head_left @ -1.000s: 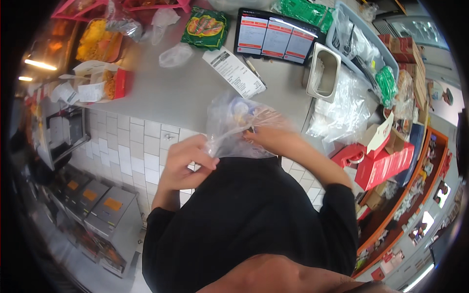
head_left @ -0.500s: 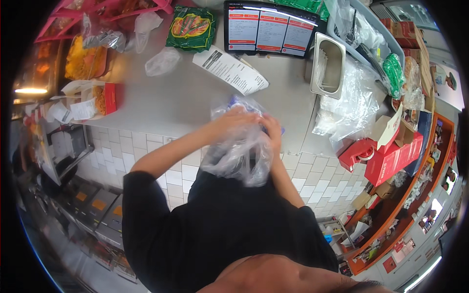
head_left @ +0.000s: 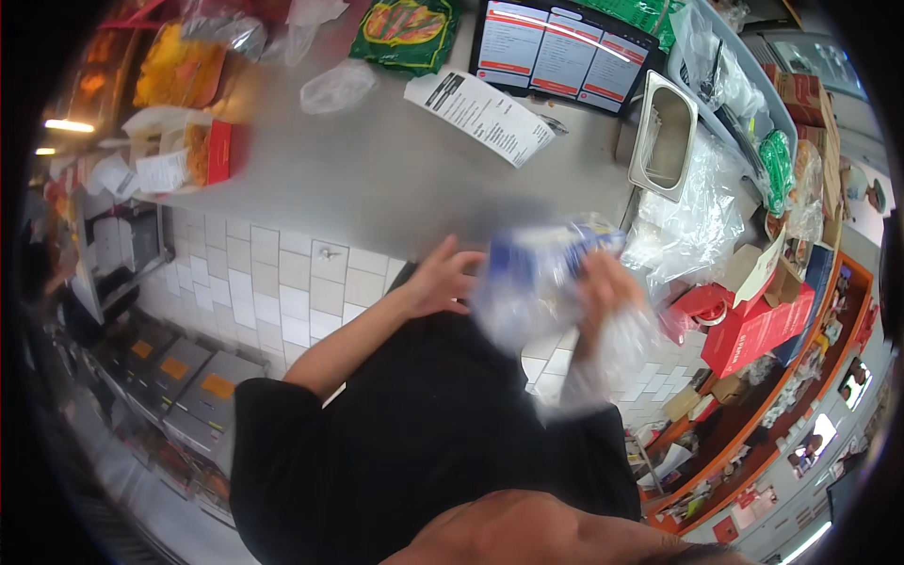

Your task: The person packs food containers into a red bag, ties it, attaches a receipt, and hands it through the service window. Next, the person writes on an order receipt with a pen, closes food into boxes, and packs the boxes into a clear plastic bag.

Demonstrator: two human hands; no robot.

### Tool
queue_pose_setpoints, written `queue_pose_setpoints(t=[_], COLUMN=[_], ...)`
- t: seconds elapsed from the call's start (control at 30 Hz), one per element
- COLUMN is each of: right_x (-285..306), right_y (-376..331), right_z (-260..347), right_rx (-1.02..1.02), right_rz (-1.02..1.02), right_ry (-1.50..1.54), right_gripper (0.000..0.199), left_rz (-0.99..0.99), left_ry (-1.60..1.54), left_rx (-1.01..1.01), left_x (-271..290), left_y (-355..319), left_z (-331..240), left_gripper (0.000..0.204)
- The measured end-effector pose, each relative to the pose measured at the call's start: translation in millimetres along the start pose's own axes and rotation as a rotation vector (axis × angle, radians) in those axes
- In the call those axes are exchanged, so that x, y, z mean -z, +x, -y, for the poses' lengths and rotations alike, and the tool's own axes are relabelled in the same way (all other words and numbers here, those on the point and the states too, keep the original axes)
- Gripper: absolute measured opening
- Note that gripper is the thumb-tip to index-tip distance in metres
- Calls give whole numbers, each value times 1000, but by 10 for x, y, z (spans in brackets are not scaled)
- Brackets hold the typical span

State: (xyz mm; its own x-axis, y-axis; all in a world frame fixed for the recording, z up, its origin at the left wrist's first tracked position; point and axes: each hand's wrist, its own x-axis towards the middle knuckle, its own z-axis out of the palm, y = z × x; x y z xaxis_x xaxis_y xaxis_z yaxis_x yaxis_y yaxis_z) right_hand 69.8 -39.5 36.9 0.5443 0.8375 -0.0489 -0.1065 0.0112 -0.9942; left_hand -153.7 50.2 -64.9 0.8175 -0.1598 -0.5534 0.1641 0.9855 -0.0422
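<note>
My right hand (head_left: 607, 287) grips a clear plastic bag (head_left: 626, 363) with a blue-and-white package (head_left: 537, 264) inside, held up in front of the counter's near edge. Motion smears the package, so its exact kind does not show. Loose plastic hangs around my right wrist and forearm. To the left of the package is my left hand (head_left: 444, 278), its fingers apart and curved, holding nothing. I cannot tell whether its fingertips touch the plastic.
On the steel counter (head_left: 311, 160) lie a printed receipt (head_left: 485, 118), a crumpled clear bag (head_left: 339, 87) and a green packet (head_left: 407, 33). Behind stands a tablet (head_left: 565, 52). A metal container (head_left: 664, 137), plastic sheets (head_left: 692, 217) and a red box (head_left: 758, 325) are at right; a food box (head_left: 179, 155) is at left.
The bagged package has swung up and to the right in my right hand. My left hand has come off it and opened. The whole view has shifted slightly.
</note>
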Motion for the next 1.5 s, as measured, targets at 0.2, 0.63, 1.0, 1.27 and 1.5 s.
queue_pose_setpoints(t=[0.2,0.63,1.0,1.27,1.5], right_x=[132,1003,1108,638,1216], right_y=[-7,-1218,-338,354,1956], right_z=[1197,2157,674,-316,-582], right_rx=[513,-93,-432,-285,-142], right_rz=[909,64,-174,669,-233], right_ry=[6,-1034,-534,-398,-1306], right_gripper=[22,12,17,30,18], left_rz=[547,772,283,-461,-645], left_ry=[149,1188,85,2045,1796], left_rx=[-144,98,-535,-1149,-1258], left_x=[-1903,-2282,-1291,-772,-939], left_y=[193,1545,1724,548,979], left_z=[9,208,-595,-180,-177], left_gripper=[75,63,66,29,24])
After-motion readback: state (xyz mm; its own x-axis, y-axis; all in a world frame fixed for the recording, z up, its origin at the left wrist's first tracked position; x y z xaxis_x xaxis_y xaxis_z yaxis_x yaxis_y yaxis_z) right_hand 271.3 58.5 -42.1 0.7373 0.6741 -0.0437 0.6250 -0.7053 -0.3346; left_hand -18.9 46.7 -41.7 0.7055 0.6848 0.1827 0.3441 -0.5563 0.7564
